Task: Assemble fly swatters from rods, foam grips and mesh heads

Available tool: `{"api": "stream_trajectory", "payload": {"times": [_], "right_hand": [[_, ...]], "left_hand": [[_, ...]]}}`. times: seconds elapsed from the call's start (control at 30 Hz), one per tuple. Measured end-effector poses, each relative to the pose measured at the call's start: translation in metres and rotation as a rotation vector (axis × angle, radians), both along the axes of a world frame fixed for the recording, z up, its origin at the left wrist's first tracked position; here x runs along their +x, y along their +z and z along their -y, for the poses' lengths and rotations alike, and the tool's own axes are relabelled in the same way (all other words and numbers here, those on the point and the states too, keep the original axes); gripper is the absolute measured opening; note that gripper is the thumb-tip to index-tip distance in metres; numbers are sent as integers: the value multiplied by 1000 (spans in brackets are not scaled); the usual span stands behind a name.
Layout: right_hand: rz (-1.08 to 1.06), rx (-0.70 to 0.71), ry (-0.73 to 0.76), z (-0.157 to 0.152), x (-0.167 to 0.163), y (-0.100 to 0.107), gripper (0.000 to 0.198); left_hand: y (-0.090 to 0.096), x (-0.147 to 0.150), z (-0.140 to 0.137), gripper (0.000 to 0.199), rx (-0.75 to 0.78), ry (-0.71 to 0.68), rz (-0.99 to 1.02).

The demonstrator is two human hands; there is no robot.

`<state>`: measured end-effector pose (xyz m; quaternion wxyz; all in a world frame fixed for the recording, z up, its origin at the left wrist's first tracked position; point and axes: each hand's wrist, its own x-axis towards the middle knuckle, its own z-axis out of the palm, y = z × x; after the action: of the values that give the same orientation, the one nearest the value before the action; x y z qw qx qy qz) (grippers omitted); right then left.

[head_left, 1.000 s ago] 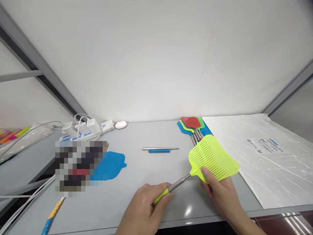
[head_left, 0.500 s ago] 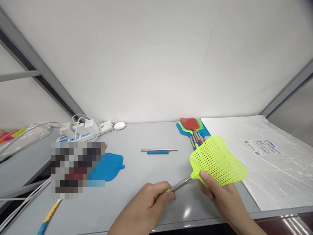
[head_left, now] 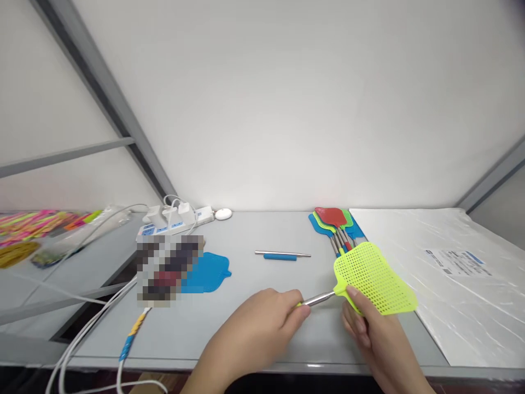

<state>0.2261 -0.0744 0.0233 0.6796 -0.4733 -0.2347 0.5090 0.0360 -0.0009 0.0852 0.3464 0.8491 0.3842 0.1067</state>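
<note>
A yellow-green fly swatter point(head_left: 375, 279) with a perforated head and a metal rod is held in front of me by both hands. My left hand point(head_left: 266, 323) is wrapped round its handle, most of which the fingers hide. With the thumb on top, my right hand point(head_left: 373, 325) pinches the lower edge of the head near its neck. Beyond my left hand, a metal rod point(head_left: 283, 253) lies beside a blue handle sleeve point(head_left: 280, 257). Farther left rests a loose blue swatter head point(head_left: 213, 272), partly covered by a blurred patch.
At the back right lie several fly swatters point(head_left: 331, 216) in a pile. A white plastic-wrapped package point(head_left: 443, 306) covers the right side. A power strip point(head_left: 203, 216) with chargers, a white round device point(head_left: 223, 214) and cables point(head_left: 92, 314) are on the left. Colourful items point(head_left: 36, 224) lie far left.
My view has turned a little to the left, so things on the table appear farther right. Both hands keep hold of the yellow-green fly swatter.
</note>
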Motion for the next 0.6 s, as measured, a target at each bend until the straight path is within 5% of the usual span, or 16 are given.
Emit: {"api": "stream_trajectory", "payload": {"times": [0.1,0.27,0.4,0.6], "right_hand": [[57,17,0,12,-1,3,44],[324,-45,123,38,-5,0,53],[429,-63,188,53,-14,-7,55],[565,19,-37,61,-20,-7,34]], "left_hand": [[9,1,15,35,-22,-96,-45],[7,-1,46,37,-307,-210,-27],[-11,-6,79,38,-152,-110,3],[-26,-15,108,33,72,-110,-46]]}}
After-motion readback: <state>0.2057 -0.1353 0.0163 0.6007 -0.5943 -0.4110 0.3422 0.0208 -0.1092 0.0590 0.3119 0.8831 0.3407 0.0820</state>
